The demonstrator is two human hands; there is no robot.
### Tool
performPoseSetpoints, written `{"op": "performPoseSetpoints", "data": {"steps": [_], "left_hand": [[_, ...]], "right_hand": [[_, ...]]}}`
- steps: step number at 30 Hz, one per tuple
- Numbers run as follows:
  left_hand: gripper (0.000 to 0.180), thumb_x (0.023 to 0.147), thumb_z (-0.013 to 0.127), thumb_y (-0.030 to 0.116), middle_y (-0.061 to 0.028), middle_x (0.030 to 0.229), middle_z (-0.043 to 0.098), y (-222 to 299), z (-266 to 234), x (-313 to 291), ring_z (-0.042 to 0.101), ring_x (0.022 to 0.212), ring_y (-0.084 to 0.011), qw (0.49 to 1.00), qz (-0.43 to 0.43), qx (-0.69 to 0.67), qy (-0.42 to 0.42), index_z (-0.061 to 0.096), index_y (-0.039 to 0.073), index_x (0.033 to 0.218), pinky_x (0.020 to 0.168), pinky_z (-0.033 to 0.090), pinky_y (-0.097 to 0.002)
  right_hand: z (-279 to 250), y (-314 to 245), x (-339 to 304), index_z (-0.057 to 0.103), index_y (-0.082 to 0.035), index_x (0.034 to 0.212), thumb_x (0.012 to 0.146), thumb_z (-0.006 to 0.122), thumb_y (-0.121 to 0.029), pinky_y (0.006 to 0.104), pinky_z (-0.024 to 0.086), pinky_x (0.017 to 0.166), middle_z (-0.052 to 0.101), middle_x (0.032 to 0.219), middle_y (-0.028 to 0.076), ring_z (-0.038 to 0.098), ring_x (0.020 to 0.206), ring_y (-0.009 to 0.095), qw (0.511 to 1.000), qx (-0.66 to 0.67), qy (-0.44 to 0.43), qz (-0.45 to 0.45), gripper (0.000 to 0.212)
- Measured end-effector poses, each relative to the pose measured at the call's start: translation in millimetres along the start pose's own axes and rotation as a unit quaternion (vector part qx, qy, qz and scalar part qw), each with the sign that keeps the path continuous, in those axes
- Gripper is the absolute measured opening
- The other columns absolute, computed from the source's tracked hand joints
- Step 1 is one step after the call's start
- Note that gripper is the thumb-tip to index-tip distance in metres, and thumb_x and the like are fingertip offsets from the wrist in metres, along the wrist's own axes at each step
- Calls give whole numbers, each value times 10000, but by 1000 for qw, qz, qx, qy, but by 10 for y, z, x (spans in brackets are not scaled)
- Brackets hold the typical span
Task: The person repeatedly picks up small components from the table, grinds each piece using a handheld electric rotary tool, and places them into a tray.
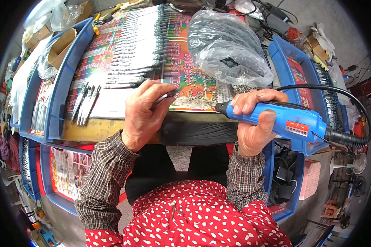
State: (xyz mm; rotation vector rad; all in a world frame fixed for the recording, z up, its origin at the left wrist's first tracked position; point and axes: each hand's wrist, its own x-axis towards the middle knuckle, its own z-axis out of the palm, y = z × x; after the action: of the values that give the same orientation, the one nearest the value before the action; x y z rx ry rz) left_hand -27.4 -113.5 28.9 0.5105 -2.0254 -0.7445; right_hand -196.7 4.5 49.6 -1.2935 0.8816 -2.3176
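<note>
My right hand (254, 133) is wrapped round a blue electric screwdriver (282, 115), its black nose pointing left over the bench edge. A thick black cable runs from its rear end. My left hand (143, 111) pinches a slim pen-like piece (164, 99) with a dark end; most of it is hidden by the fingers. Beyond that hand a long row of similar pen-like pieces (138, 53) lies side by side, dark ends to the right. A few more pen-like pieces (85, 103) lie apart at the left. Small metal screws (200, 88) are scattered between my hands.
A clear plastic bag (226, 45) of dark parts sits at the back right. Blue trays flank the bench; the left tray (55, 103) holds pen-like pieces, the right tray (286, 61) printed sheets. A lower blue bin (290, 203) holds black adapters. The padded bench edge (200, 132) crosses before me.
</note>
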Motion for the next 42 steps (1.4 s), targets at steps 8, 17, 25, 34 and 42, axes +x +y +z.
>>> {"op": "performPoseSetpoints", "data": {"steps": [8,17,25,34,42], "left_hand": [[256,687,631,-38,-99,800,557,34,68,-34,565,703,-267,996,36,41,-72,615,40,930,601,453,-332],[219,696,619,-18,-107,807,543,36,180,-28,572,716,-283,984,105,64,-128,586,40,905,585,470,-360],[212,670,655,-12,-94,721,526,69,202,-10,558,652,-271,981,106,92,-133,595,42,867,562,451,-357],[221,667,658,10,-98,704,501,60,301,32,547,644,-287,974,126,102,-158,546,37,854,547,444,-380],[211,682,622,13,-114,747,475,-29,470,64,548,667,-300,976,164,72,-123,440,34,786,548,451,-380]], "right_hand": [[13,-12,6,400,-30,988,794,654,-249,351,453,625,519,709,89,512,620,179,1000,11,6,5,387],[2,-6,19,398,-28,982,795,655,-256,345,459,618,519,694,98,512,607,177,1000,-10,19,4,391],[27,-38,63,396,-26,963,797,651,-273,337,456,611,514,680,98,511,601,178,1000,1,12,0,392],[66,-26,116,405,-18,954,794,652,-251,332,459,607,511,681,95,510,588,173,999,28,17,3,376],[67,-31,150,400,-15,962,800,644,-249,333,464,600,509,685,96,515,590,172,999,46,6,-4,374]]}}
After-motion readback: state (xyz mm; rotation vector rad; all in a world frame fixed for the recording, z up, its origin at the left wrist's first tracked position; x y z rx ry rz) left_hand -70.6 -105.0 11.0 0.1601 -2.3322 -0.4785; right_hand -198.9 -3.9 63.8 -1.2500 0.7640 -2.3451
